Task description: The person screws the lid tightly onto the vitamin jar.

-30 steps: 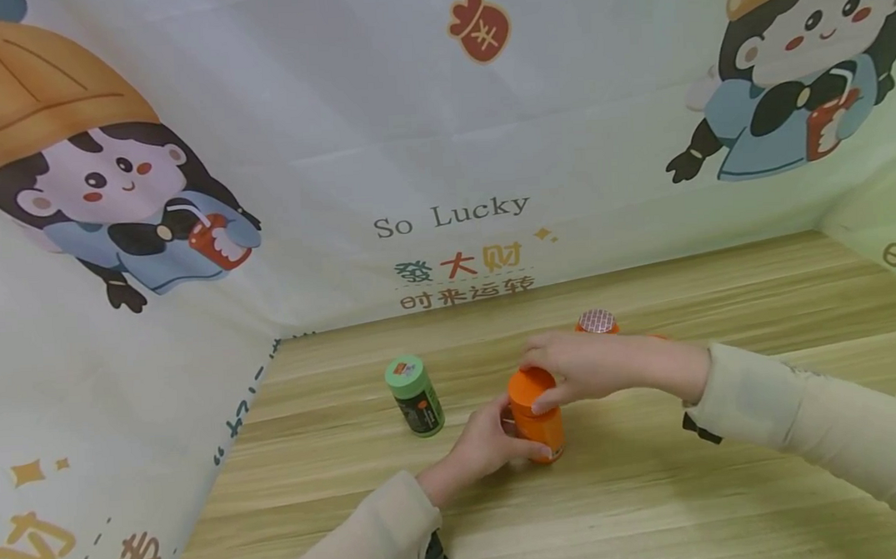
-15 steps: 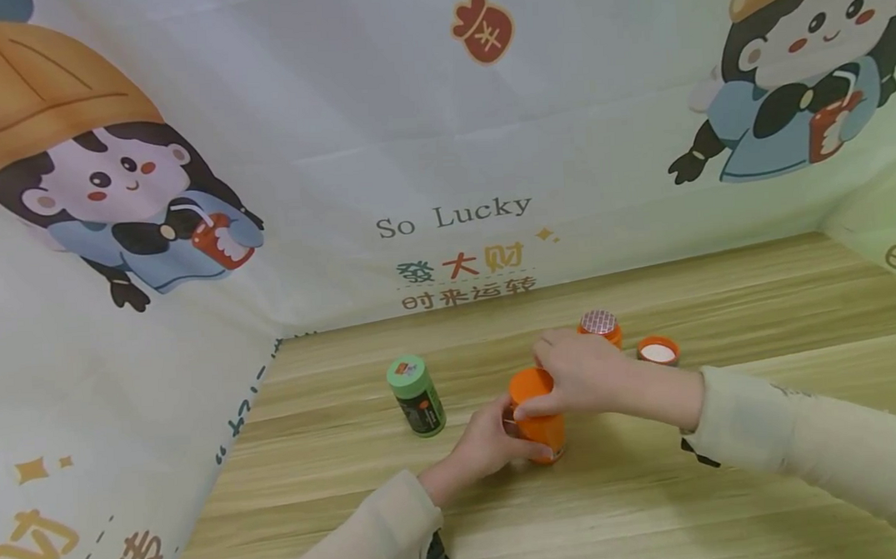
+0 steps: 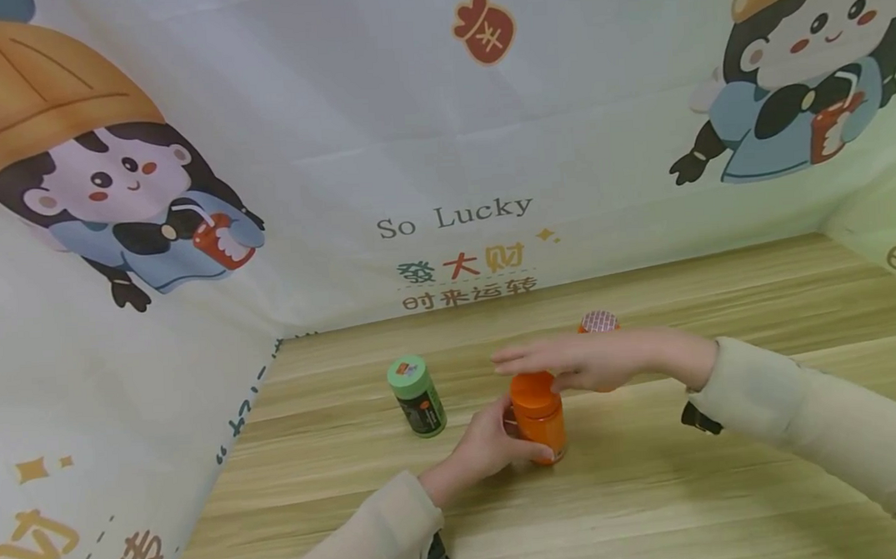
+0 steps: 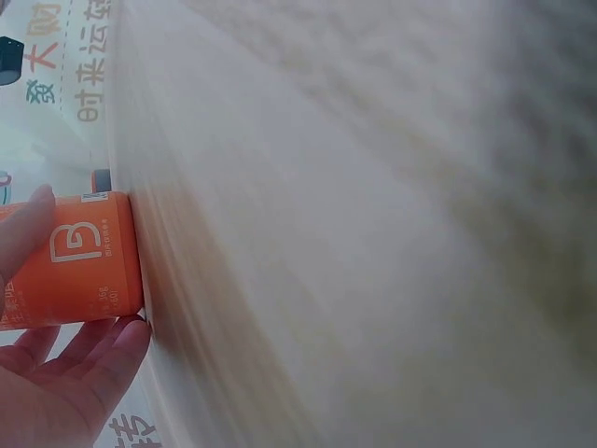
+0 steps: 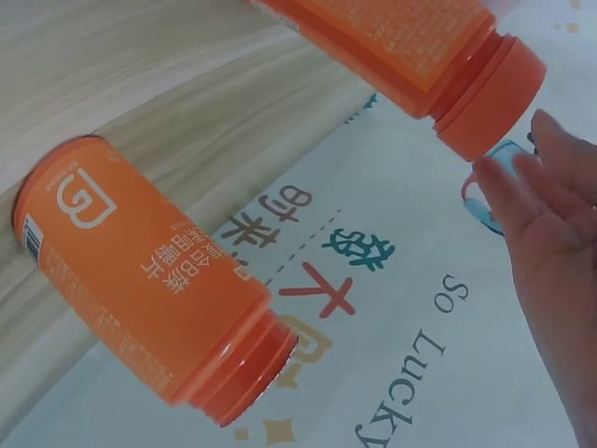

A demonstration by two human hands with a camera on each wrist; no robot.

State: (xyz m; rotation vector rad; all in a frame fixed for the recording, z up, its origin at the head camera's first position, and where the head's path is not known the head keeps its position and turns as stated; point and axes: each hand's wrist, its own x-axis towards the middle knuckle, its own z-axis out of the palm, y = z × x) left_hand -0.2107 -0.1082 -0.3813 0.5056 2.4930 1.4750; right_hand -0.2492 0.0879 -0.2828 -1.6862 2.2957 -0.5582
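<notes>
holding an orange bottle [image 3: 543,431], left grip [image 3: 483,446] faces "so lucky" print [image 3: 454,217].

Orange bottle [image 3: 545,429] of smooth plastic

Light wood-grain bench [image 3: 615,506]. Upright on it: green-lidded bottle [image 3: 417,402] leftmost; capped orange bottle [image 3: 539,419] to its right; capless orange bottle [image 5: 149,275] farther back, right.

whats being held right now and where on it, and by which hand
The capped orange bottle, held by its body, below the cap, in the left hand. The right hand is at the cap without gripping it.
</notes>
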